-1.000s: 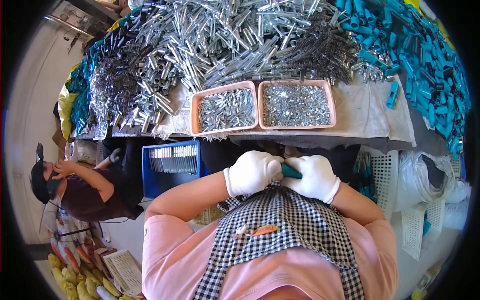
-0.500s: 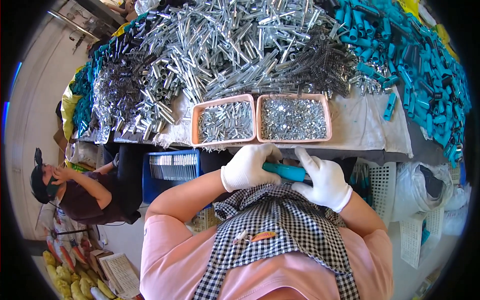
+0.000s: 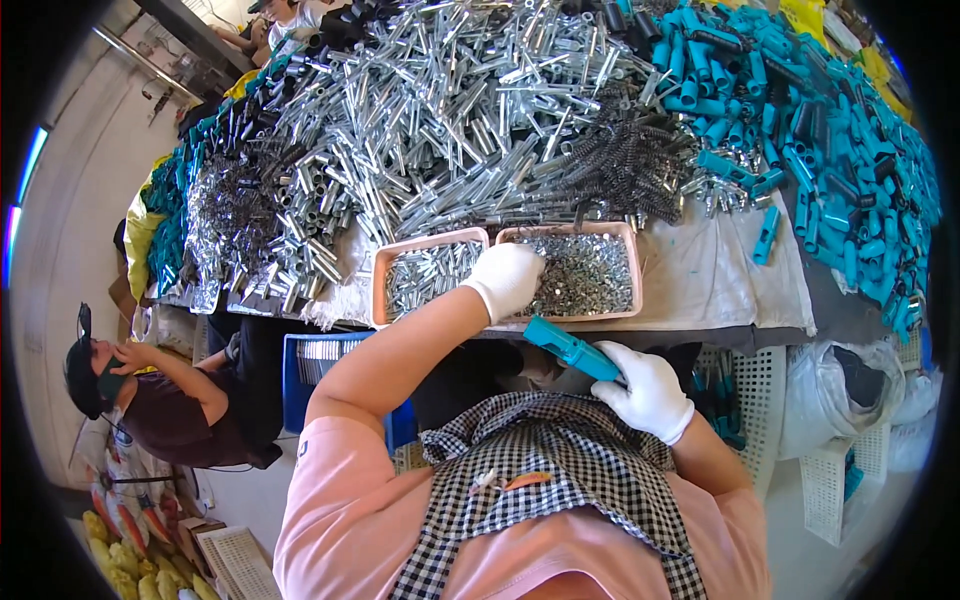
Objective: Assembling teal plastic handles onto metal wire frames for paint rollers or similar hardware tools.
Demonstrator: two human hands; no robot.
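A: How is the grip?
B: The right hand, gloved in white, is closed round the lower end of a teal tubular handle, just right of the frame's middle. The handle slants up and left, its slotted end free.

A: And the left hand?
B: Gloved too, at the centre of the frame, with its fingers curled down at the near-left side of the right-hand pink tray. The fingertips are hidden, so I can't tell how far they are parted or whether they have hold of anything.

A: What's different?
B: Half a second ago the left hand held the handle near the apron, with the right hand spread at its other end. Now the right hand bears it alone, and the left has gone up to the tray.

A: Meaning what for the work?
B: I'd judge the hands have split their roles: one keeps the handle, the other is among the small metal pieces.

A: What lies around them?
B: The left-hand pink tray of short metal pins, dark coil springs above, and more teal handles at upper right.
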